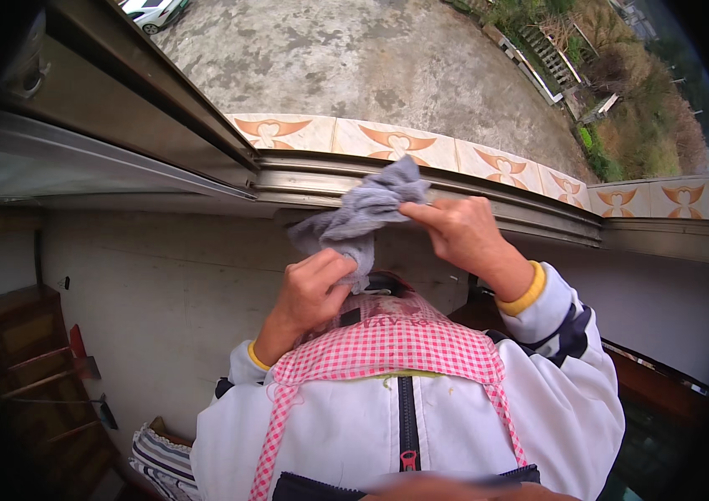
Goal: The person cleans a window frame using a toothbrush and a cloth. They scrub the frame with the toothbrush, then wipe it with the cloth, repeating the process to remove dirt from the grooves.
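Left hand (pixel 311 288) and right hand (pixel 463 235) are clamped on a grey cloth (pixel 363 207) at the window track (pixel 530 210). Patterned tiles (pixel 396 144) lie beyond the track.

A mottled concrete yard (pixel 363 67) lies beyond cream tiles (pixel 501 165) (orange-patterned), greenery (pixel 643 108) at upper right.

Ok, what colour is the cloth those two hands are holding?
The cloth is grey, seen best in the head view.
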A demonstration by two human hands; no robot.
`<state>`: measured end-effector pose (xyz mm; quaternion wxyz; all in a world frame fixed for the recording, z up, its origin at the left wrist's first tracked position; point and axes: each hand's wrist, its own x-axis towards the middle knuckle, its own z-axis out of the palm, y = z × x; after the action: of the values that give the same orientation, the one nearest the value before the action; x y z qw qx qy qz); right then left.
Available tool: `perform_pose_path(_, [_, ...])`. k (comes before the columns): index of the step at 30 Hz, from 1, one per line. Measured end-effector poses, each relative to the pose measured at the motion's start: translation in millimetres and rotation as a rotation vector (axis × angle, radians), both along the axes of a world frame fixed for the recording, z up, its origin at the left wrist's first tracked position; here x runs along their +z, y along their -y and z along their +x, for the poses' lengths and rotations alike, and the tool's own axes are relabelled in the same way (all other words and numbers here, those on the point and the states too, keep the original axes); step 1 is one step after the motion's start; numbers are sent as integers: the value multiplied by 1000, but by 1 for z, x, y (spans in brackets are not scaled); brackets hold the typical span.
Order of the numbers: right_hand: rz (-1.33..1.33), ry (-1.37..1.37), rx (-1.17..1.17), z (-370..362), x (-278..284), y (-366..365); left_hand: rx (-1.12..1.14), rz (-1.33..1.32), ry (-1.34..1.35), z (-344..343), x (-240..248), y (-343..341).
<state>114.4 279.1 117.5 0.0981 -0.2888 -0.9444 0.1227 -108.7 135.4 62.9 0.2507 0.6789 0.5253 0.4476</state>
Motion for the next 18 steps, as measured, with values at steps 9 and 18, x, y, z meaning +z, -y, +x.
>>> perform_pose_path(9, [-298,-155,-82,-11,-2,-13,15,-38,45,-1,-4,-4])
perform_pose_path(18, [-485,76,-327,38,33,-16,-10,-45,58,-2,-3,-16])
